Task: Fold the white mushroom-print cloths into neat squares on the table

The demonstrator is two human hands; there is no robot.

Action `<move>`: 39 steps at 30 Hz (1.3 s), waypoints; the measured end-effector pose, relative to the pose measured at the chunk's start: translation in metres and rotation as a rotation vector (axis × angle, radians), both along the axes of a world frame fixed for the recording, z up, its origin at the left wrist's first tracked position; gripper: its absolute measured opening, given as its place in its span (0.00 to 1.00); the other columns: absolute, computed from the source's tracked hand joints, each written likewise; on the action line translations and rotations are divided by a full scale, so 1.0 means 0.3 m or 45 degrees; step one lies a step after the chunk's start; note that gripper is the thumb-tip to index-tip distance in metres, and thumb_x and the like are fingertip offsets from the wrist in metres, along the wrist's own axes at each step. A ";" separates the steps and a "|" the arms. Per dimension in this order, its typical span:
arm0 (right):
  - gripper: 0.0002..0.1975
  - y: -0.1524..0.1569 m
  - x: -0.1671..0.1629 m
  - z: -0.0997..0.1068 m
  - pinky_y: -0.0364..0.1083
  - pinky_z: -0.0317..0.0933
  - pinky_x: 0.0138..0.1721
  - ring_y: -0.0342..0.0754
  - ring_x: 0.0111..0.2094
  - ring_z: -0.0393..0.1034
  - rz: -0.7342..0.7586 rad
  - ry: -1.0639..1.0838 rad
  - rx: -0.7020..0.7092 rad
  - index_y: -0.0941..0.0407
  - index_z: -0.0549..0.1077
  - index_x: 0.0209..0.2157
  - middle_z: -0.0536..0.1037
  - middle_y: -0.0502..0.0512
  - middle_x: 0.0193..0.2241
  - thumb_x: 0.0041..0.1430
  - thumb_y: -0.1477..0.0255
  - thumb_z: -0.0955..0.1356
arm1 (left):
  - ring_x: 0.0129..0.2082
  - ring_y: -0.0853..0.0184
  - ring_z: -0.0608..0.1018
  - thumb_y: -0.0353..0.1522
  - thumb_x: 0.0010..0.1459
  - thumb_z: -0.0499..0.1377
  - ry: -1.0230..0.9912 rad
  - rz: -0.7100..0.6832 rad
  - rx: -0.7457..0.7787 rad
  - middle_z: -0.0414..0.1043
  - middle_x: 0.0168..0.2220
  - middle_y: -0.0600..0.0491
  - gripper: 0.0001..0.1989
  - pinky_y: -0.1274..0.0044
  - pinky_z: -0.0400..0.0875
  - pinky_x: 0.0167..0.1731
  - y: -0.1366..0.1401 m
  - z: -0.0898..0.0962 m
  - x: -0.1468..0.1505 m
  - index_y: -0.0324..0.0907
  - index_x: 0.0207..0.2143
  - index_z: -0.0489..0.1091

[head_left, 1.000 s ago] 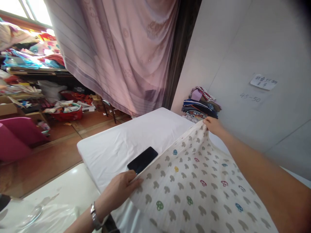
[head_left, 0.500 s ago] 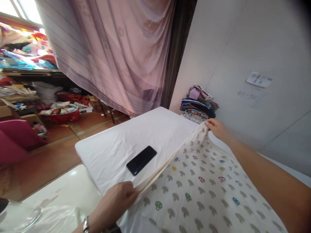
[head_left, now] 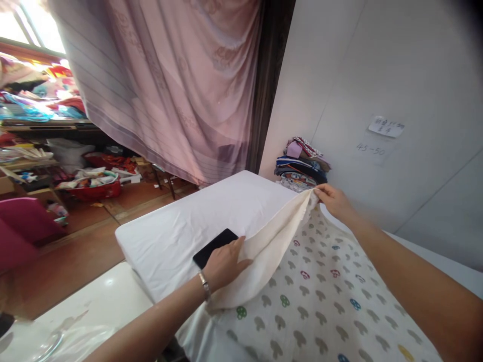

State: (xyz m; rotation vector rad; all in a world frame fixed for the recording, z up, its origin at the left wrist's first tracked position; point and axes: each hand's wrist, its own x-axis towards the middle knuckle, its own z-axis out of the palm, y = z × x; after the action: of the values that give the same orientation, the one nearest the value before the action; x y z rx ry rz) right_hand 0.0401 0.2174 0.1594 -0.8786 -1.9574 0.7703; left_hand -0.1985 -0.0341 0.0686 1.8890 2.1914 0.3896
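Since a second ago, the left hand (head_left: 225, 262) has moved up and inward from the near edge of the mushroom-print cloth (head_left: 320, 306), and a fold of that cloth now lies turned over, its plain cream underside (head_left: 264, 251) facing up. That hand rests palm-down on the turned-back flap, fingers spread flat rather than clenched, a metal watch band (head_left: 205, 285) at the wrist. Its fingertips lie just beside a black phone (head_left: 213, 242), which sits on the white-covered table (head_left: 196, 226) and is partly hidden by the hand. At the far end, the right hand (head_left: 334, 200) pinches the upper corner of the cloth between thumb and fingers, holding it raised off the table, with the forearm stretched across the printed side. The cloth spreads over the near right part of the table, its grey, green, red and blue mushrooms showing. Behind the right hand, a stack of folded clothes (head_left: 302, 166) sits against the white wall, where a small paper note (head_left: 386, 126) is stuck. A pink curtain (head_left: 169, 85) hangs beyond the table.
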 end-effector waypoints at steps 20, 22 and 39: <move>0.10 0.127 -0.071 -0.035 0.45 0.56 0.31 0.50 0.32 0.67 -0.513 -0.519 0.389 0.55 0.72 0.31 0.76 0.56 0.29 0.54 0.68 0.61 | 0.31 0.70 0.71 0.24 0.50 0.45 -0.225 0.157 -0.077 0.67 0.36 0.54 0.12 0.79 0.62 0.31 -0.239 -0.011 -0.136 0.43 0.32 0.66; 0.10 0.132 -0.080 -0.045 0.45 0.56 0.31 0.50 0.32 0.67 -0.494 -0.537 0.363 0.55 0.72 0.31 0.76 0.56 0.29 0.54 0.68 0.62 | 0.32 0.70 0.71 0.25 0.50 0.46 -0.469 0.166 -0.091 0.69 0.36 0.54 0.14 0.79 0.64 0.32 -0.270 -0.011 -0.173 0.43 0.36 0.67; 0.10 0.193 -0.197 -0.094 0.46 0.57 0.34 0.50 0.34 0.67 -0.450 -0.536 0.391 0.54 0.71 0.30 0.75 0.55 0.30 0.54 0.66 0.61 | 0.28 0.69 0.70 0.43 0.55 0.51 -1.196 -0.049 -0.281 0.70 0.32 0.53 0.17 0.80 0.69 0.25 -0.348 -0.013 -0.201 0.43 0.36 0.74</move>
State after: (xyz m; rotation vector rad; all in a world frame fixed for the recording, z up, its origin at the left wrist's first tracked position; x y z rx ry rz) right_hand -0.0191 0.2752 0.1312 -1.2192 -2.1164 0.0757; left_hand -0.2587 -0.1386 0.0648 1.2346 1.4779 0.7883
